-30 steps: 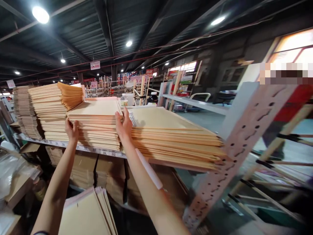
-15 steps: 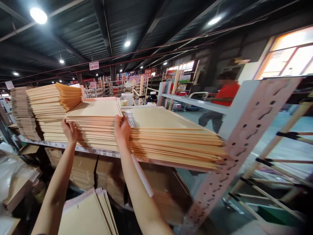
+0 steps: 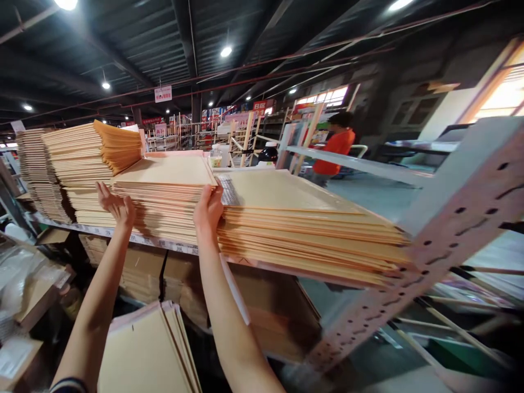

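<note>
A stack of flat tan cardboard sheets [image 3: 164, 202] lies on a shelf [image 3: 172, 246] at chest height. My left hand [image 3: 117, 204] presses flat against the stack's left corner, fingers apart. On the stack's right edge rests my right hand [image 3: 208, 210], its fingers curled over the top sheets between this stack and a wider stack [image 3: 303, 224] beside it. A taller pile of folded cardboard [image 3: 85, 164] stands to the left.
A perforated metal upright [image 3: 434, 245] frames the shelf at the right. More cardboard sheets [image 3: 143, 355] stand below my arms, with boxes [image 3: 143, 273] under the shelf. A person in a red top [image 3: 333, 150] stands in the aisle behind. Bottles [image 3: 268, 155] sit beyond the stacks.
My right hand slid down from the top of the stack to its right edge. The left hand rose a little along the left corner. The person in red walked leftward.
</note>
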### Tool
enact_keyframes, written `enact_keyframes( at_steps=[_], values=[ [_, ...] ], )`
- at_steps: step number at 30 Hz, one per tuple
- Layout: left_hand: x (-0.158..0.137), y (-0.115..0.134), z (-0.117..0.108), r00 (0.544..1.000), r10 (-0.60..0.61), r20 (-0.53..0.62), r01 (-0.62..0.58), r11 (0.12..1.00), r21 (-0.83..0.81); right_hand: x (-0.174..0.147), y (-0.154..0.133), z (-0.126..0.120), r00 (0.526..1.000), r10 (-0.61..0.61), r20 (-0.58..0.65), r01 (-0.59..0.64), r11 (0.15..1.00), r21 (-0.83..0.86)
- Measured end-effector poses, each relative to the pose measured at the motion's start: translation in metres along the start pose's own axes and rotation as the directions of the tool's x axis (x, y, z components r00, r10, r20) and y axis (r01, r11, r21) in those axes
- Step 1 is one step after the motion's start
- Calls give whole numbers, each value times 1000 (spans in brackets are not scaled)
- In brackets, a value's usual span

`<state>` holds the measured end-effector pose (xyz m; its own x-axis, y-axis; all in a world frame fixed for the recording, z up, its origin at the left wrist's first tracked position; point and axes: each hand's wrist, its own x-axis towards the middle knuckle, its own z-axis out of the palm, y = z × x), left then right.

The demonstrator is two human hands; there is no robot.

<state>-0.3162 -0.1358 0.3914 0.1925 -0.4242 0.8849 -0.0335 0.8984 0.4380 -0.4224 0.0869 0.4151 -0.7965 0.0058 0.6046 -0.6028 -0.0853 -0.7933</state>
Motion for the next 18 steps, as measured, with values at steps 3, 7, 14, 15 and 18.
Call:
enact_keyframes(
  at_steps=[3, 7, 14, 15, 18],
  values=[
    [3, 2, -2, 975, 111, 190, -109, 994, -20, -1, -1, 0, 998, 4, -67, -2, 1000, 23],
    [6, 3, 3, 909, 183, 375, -181, 983, -39, 3, -5, 1, 999, -23, -40, 23, 1000, -4],
    [-1, 20, -16, 928, 125, 351, -158, 985, 69, -22, 41, -14, 987, -153, 52, 152, 988, 38],
    [-9, 18, -32, 946, 134, 297, -162, 984, 73, -47, 60, -22, 984, -111, 136, 108, 994, 30],
    [-57, -1, -107, 987, 129, 97, -135, 989, 64, -152, 115, -55, 912, 214, 350, -208, 977, -56]
  ],
)
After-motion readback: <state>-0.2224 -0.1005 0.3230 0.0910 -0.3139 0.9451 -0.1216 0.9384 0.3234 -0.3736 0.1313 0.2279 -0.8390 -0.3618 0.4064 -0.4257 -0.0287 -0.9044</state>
